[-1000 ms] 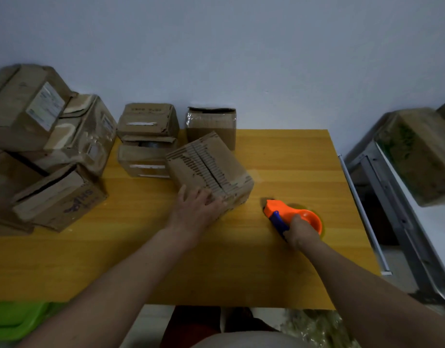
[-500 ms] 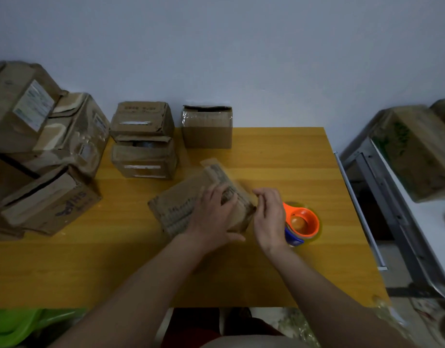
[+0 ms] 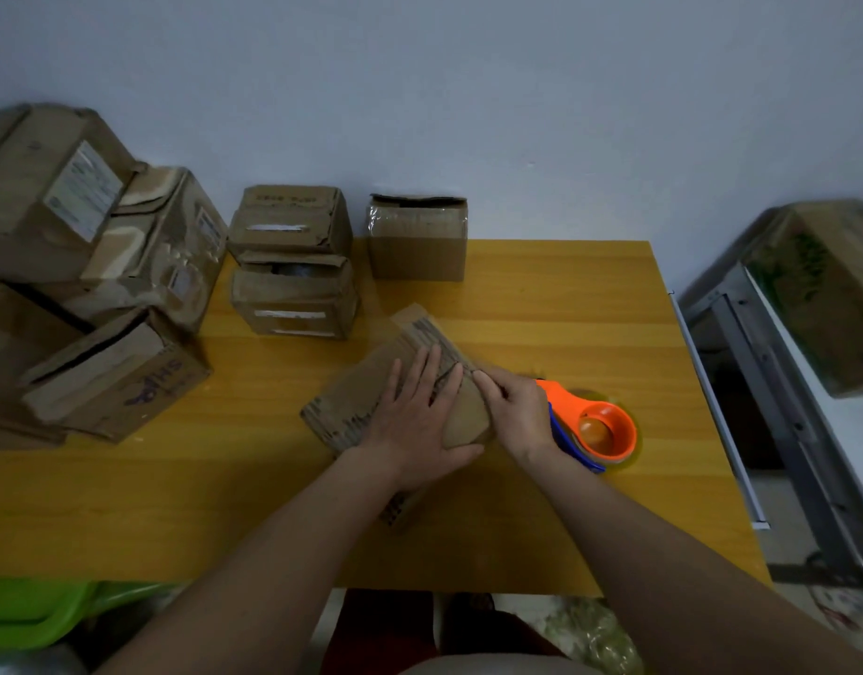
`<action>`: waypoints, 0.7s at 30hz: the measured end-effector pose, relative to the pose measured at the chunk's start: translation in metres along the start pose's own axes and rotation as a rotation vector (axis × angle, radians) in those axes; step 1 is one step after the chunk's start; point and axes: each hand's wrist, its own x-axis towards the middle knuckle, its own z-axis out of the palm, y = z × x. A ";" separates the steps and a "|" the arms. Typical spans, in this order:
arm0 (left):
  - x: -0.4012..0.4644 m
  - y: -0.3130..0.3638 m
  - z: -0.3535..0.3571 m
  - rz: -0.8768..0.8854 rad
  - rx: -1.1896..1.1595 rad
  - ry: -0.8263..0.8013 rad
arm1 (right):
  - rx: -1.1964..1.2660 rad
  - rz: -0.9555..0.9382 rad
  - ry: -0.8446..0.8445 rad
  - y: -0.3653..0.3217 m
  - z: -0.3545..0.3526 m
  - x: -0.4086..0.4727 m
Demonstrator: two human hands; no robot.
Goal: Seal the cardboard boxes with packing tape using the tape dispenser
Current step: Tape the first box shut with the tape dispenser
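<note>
A worn cardboard box lies in the middle of the wooden table. My left hand presses flat on its top, fingers spread and straight. My right hand rests against the box's right edge, its fingers curled at the flap; whether it pinches the flap or tape I cannot tell. The orange and blue tape dispenser lies on the table just right of my right hand, untouched.
Two stacked small boxes and a single box stand at the back. A pile of larger boxes fills the left side. A metal rack with a box stands to the right. A green bin sits below left.
My right hand let go of the tape dispenser and came over to the box's right edge. The box was pulled nearer and turned under my left hand.
</note>
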 end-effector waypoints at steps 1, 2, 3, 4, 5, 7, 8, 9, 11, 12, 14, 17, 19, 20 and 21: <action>0.000 -0.001 0.000 0.007 0.004 -0.006 | 0.163 0.067 -0.010 0.001 0.000 0.000; 0.001 -0.002 -0.001 0.016 0.010 -0.010 | 0.317 0.151 -0.011 0.003 0.000 -0.002; 0.001 -0.003 -0.002 0.023 0.018 -0.016 | 0.422 0.237 -0.004 0.004 0.002 -0.004; 0.002 -0.004 -0.004 0.029 0.028 -0.024 | 0.468 0.312 0.000 0.005 0.004 -0.006; 0.003 -0.005 -0.006 0.037 0.037 -0.038 | 0.475 0.369 -0.011 0.006 0.006 -0.007; 0.005 -0.007 -0.010 0.055 0.046 -0.076 | 0.474 0.432 -0.027 0.005 0.009 -0.006; 0.005 -0.008 -0.012 0.065 0.047 -0.094 | 0.478 0.439 -0.024 0.004 0.009 -0.004; 0.006 -0.010 -0.015 0.076 0.049 -0.110 | 0.458 0.435 -0.027 0.004 0.008 -0.004; 0.006 -0.013 -0.020 0.098 0.052 -0.132 | 0.386 0.379 -0.059 0.006 0.004 -0.006; 0.005 -0.014 -0.022 0.106 0.054 -0.137 | 0.370 0.337 -0.073 0.008 0.004 -0.010; 0.005 -0.015 -0.026 0.104 0.054 -0.145 | 0.354 0.276 -0.097 0.014 0.009 -0.022; 0.005 -0.013 -0.029 0.094 0.046 -0.169 | 0.215 0.195 -0.056 0.025 0.017 -0.031; 0.005 -0.016 -0.030 0.095 0.053 -0.177 | 0.153 0.094 -0.082 0.028 0.014 -0.032; 0.005 -0.018 -0.030 0.098 0.061 -0.184 | 0.129 0.052 -0.137 0.029 0.011 -0.032; 0.005 -0.022 -0.030 0.104 0.070 -0.194 | 0.098 0.020 -0.202 0.030 0.008 -0.033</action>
